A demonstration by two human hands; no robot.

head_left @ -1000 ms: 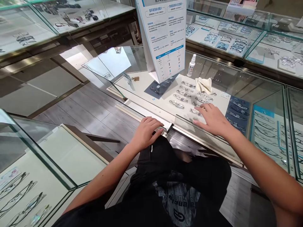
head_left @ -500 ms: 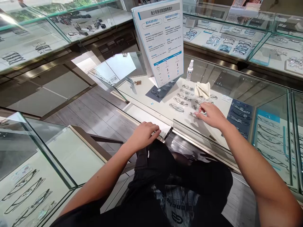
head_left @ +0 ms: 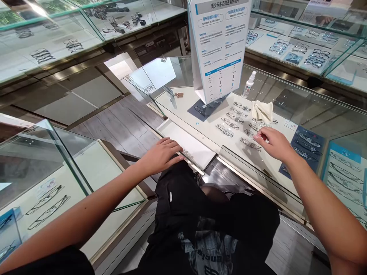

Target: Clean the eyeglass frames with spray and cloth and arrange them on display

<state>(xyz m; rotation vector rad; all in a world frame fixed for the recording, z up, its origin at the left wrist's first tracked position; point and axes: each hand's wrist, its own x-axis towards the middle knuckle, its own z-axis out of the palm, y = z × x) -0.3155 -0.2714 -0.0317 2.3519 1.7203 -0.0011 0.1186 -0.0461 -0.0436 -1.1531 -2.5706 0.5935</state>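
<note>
My left hand (head_left: 161,156) hangs over the near edge of the pulled-out white drawer (head_left: 187,143), above my knee, fingers loosely spread with nothing in them. Over the glass counter (head_left: 197,131), my right hand (head_left: 271,142) is bent with thumb and fingertips close together; whether something small is between them I cannot make out. Rows of eyeglasses (head_left: 224,130) lie under the glass near it. Just beyond my right hand, a cream cloth (head_left: 262,111) lies crumpled on the glass, and a white spray bottle (head_left: 249,85) stands behind the cloth.
A tall printed sign (head_left: 220,53) stands on the counter left of the bottle. A brown tag (head_left: 179,95) lies farther left. Another glass case (head_left: 97,160) is at my left, with more display cases along the back. Grey floor (head_left: 114,122) shows between them.
The view has shifted, so the counter and sign appear farther right. My left hand now sits nearer the drawer's left part, its fingers a little more extended. The right hand keeps its bent pose.
</note>
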